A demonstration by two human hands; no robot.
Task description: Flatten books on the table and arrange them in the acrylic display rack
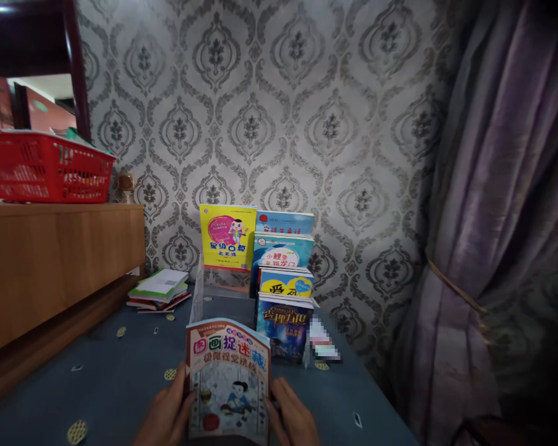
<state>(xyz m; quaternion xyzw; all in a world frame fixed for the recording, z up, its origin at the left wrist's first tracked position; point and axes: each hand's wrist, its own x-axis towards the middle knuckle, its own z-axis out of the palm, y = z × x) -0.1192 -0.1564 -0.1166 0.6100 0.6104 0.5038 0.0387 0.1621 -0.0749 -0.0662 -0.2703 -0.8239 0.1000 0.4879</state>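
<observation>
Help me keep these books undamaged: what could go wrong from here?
The held book looks curved, so squeezing between the left hand and right hand might crease it. The yellow book stands with open space in front and could slump forward. The uneven pile might slide if bumped.

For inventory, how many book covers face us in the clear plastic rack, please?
5: yellow cover, back left; right, back to front: pale-blue cover, turquoise cover, yellow-blue cover, navy cover. Others may be hidden.

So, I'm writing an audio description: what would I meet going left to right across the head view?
Red basket → left hand → held book → right hand → purple curtain.
</observation>
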